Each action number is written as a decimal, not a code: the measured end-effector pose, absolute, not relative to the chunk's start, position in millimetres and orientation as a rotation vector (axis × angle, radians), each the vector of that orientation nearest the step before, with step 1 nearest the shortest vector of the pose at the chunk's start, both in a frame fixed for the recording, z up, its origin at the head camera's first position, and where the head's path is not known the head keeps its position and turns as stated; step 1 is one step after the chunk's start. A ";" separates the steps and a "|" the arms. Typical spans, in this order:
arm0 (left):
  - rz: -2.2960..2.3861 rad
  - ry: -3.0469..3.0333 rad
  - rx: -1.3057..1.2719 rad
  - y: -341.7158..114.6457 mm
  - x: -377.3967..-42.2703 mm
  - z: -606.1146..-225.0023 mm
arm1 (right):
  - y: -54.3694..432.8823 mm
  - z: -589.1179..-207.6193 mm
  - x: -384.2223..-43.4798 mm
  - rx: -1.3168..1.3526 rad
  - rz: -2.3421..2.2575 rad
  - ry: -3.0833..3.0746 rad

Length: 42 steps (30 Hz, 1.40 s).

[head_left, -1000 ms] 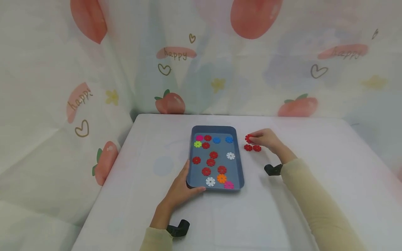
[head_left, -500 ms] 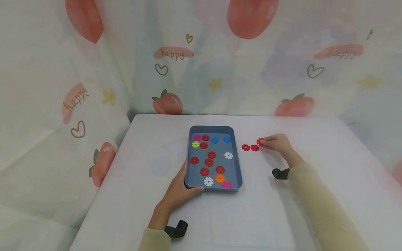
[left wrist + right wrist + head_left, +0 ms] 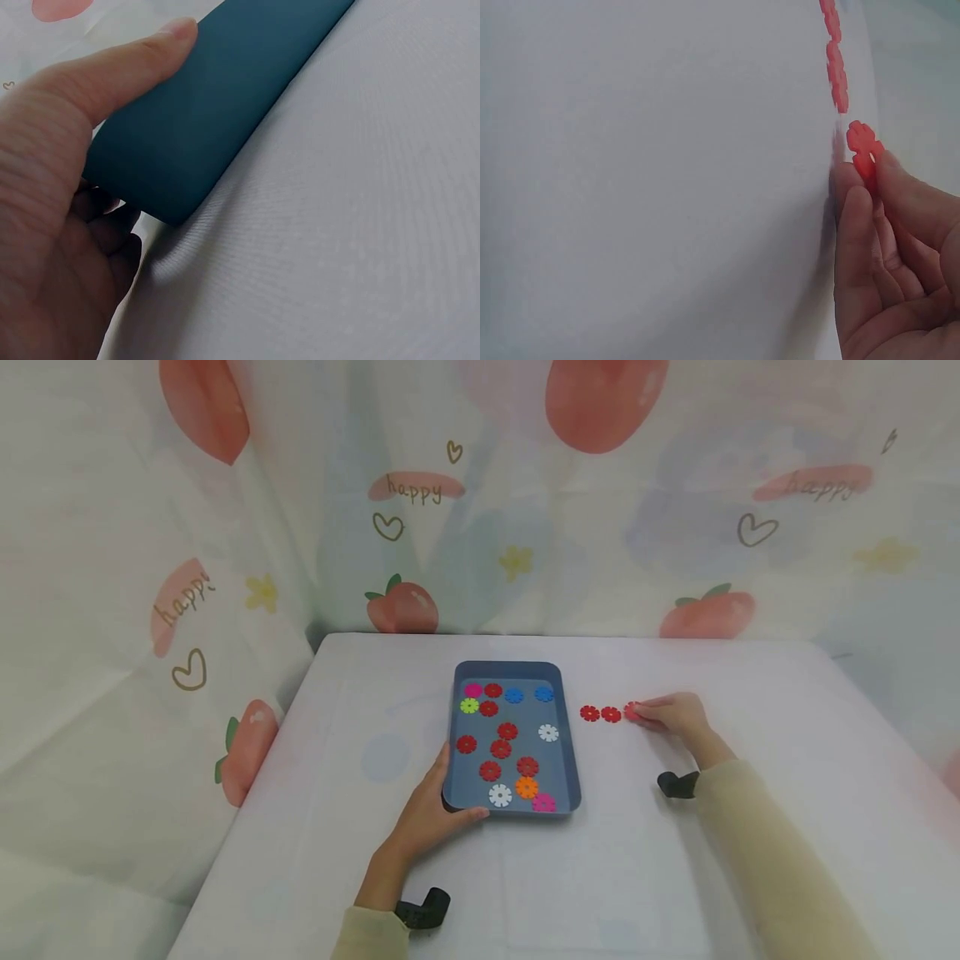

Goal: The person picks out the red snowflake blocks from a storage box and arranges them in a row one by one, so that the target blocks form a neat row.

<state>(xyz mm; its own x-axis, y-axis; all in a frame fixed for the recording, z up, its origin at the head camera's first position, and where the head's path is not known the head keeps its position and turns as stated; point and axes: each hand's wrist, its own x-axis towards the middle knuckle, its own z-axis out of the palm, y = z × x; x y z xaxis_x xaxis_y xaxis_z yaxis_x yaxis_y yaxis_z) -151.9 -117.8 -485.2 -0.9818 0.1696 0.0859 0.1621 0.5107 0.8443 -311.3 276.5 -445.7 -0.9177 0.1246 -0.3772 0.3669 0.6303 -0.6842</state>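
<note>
My left hand (image 3: 429, 814) grips the near left corner of a blue-grey tray (image 3: 573, 760). Its thumb lies along the near wall in the left wrist view, while the other fingers curl at the corner, partly hidden by the tray (image 3: 217, 97). To the tray's right, my right hand (image 3: 678, 717) pinches a red notched plastic disc (image 3: 862, 139) between thumb and fingers. In the right wrist view the disc is tilted, apart from the other discs. Two more red discs, a left one (image 3: 589, 714) and a right one (image 3: 611, 715), lie side by side on the table.
Inside the tray are several red discs (image 3: 501, 749), blue discs (image 3: 513, 696), white discs (image 3: 548, 733), pink ones, a yellow-green disc (image 3: 469, 706) and an orange disc (image 3: 527, 787). A white cloth (image 3: 570, 885) covers the table. Patterned curtains (image 3: 480, 568) stand behind and at the left.
My right hand has carried the pinched red disc rightward and toward me, from above the two loose discs to the right end of their row. The left hand keeps its hold on the tray.
</note>
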 end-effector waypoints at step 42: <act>1.498 2.724 0.272 -117.8 -151.5 -485.9 | 263.2 -445.4 -304.4 0.499 -1.112 2.654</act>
